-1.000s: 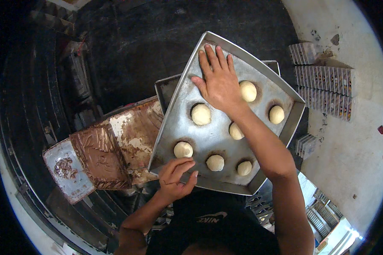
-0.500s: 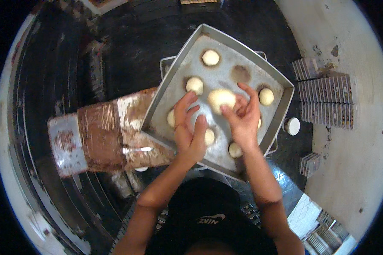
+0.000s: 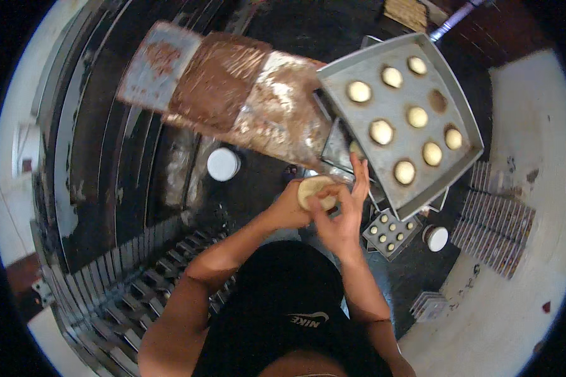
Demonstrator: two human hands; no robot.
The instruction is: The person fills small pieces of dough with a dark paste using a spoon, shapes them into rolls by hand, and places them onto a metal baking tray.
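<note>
Cupped in my left hand, the dough seems mid-shaping, next needing even pressure from my right hand, whose grip I can't tell.

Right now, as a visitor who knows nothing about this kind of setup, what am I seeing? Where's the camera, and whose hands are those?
No machine here: these are a person's own bare hands. The view comes from a wide fisheye camera worn on their head, looking down, so straight edges bend near the rim. The left hand and right hand hold a pale round piece of dough between them. Ahead, to the right, a metal tray carries eight dough balls and shows one dark patch. Left of it lies a long surface smeared brown and white.
</note>
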